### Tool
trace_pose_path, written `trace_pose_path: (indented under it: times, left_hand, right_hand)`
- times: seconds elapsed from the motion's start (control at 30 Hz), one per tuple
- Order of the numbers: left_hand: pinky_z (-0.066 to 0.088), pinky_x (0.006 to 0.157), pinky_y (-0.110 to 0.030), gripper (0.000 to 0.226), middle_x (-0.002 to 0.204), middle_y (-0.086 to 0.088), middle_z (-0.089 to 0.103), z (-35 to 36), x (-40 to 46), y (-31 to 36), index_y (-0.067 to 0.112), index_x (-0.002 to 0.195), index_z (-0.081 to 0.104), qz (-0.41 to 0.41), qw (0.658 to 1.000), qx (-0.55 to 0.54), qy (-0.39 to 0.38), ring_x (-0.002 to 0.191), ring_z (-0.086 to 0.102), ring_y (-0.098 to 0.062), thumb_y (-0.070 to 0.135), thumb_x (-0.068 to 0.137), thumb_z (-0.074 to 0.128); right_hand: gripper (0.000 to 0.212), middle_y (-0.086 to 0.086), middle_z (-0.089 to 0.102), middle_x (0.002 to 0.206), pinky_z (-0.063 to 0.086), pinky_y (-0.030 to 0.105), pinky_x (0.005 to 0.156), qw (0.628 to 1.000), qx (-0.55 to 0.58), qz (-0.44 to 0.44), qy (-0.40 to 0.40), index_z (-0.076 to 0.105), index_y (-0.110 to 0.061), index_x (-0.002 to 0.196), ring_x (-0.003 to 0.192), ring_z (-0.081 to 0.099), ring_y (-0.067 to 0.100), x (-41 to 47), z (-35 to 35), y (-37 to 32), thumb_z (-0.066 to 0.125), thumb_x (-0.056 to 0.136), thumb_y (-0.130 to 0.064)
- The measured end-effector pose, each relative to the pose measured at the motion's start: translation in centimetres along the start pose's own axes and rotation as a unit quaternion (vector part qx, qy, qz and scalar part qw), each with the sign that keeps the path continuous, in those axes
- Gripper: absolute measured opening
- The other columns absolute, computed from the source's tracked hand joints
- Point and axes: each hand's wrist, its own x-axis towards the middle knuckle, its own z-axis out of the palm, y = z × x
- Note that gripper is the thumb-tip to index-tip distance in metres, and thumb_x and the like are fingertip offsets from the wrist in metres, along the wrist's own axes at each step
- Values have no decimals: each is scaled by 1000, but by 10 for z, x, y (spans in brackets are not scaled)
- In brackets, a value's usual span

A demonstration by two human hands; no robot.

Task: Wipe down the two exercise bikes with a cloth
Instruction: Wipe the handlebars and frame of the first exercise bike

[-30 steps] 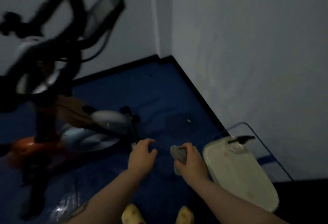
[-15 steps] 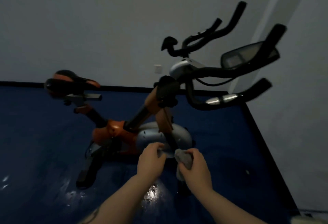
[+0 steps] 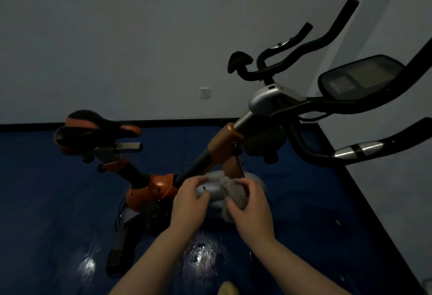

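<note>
Head view, the only one supplied: a grey cloth (image 3: 235, 193) was seen bunched in the right hand (image 3: 251, 210), grip clenched round it, fingers curled over the wad. The left hand (image 3: 190, 203) was held just beside it, fingers curled; a pinch on a cloth edge could not be confirmed, so its grip state cannot be told. Both hands were raised in front of an orange exercise bike (image 3: 161, 187), near its grey flywheel cover (image 3: 212, 191), apart from it as far as could be judged. A black saddle (image 3: 93, 126), black handlebars (image 3: 304, 46) and a console (image 3: 360, 77) were visible; the nearer handlebar with the console probably belonged to a second bike, not confirmed. The cloth was judged light, soft and limp, possibly damp; best held as a wad in the palm. Wet glints were noted on the blue floor (image 3: 46, 201).
</note>
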Motion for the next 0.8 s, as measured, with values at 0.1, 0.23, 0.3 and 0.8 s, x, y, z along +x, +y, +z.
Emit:
trace_pose_path:
  times: [0.1, 0.23, 0.3, 0.8]
  left_hand:
    - [38, 81, -3, 31, 109, 13, 58, -17, 27, 19, 30, 111, 60, 51, 998, -7, 19, 101, 54, 4, 12, 86, 61]
    - [34, 74, 5, 34, 104, 26, 53, -33, 61, 60, 41, 105, 54, 136, 991, -4, 19, 97, 46, 23, 12, 88, 61]
    - [34, 76, 5, 31, 106, 28, 54, -31, 77, 82, 38, 107, 56, 176, 984, -15, 24, 99, 46, 23, 13, 89, 60]
    - [44, 86, -9, 28, 109, 22, 59, 18, 160, 129, 29, 114, 62, 282, 930, -133, -193, 106, 54, 7, 14, 91, 56]
  right_hand:
    - [38, -28, 48, 109, 51, 24, 81, 997, -22, -71, -4, 47, -47, 105, 102, 51, -4, 16, -11, -22, 67, 74, -38]
    - [49, -29, 47, 114, 45, 12, 82, 989, -32, -138, 37, 43, -50, 117, 107, 50, -5, 29, -37, -55, 66, 75, -42]
    - [51, -27, 48, 115, 43, 11, 84, 984, -32, -156, 84, 44, -47, 120, 108, 52, -1, 35, -53, -66, 66, 74, -43]
    - [45, -27, 44, 109, 42, 15, 76, 926, -193, -12, 324, 40, -50, 124, 102, 47, -9, 82, -67, -86, 58, 83, -52]
